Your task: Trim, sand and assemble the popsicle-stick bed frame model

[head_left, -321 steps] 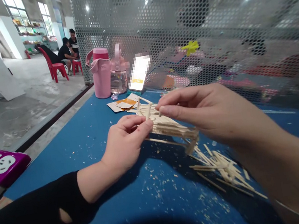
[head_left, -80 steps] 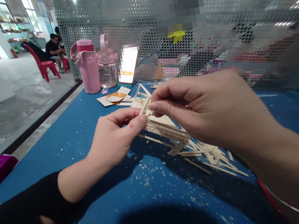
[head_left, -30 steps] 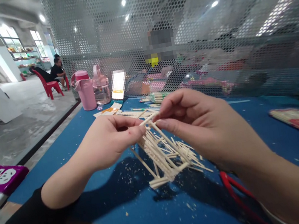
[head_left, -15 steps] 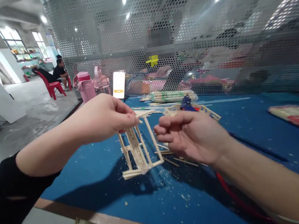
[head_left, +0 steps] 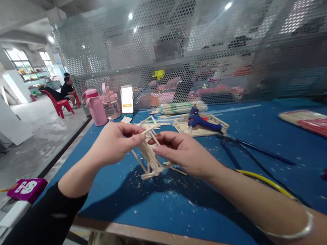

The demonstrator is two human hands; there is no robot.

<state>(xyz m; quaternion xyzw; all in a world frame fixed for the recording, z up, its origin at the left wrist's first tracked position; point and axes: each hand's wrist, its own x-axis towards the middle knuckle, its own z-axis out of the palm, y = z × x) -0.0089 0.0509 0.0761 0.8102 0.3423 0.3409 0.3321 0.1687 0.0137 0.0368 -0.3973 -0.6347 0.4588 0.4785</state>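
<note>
My left hand (head_left: 113, 142) pinches the top of the stick frame (head_left: 150, 158); my right hand (head_left: 184, 152) clasps its side (fingers curled round the sticks). The frame stands just above the blue table (head_left: 171, 205), near the glue gun (head_left: 201, 121).

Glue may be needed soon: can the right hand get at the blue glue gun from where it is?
Probably yes: the blue glue gun lies uncovered beyond the right hand, bare blue mat between; the hand must first release the stick frame.
</note>
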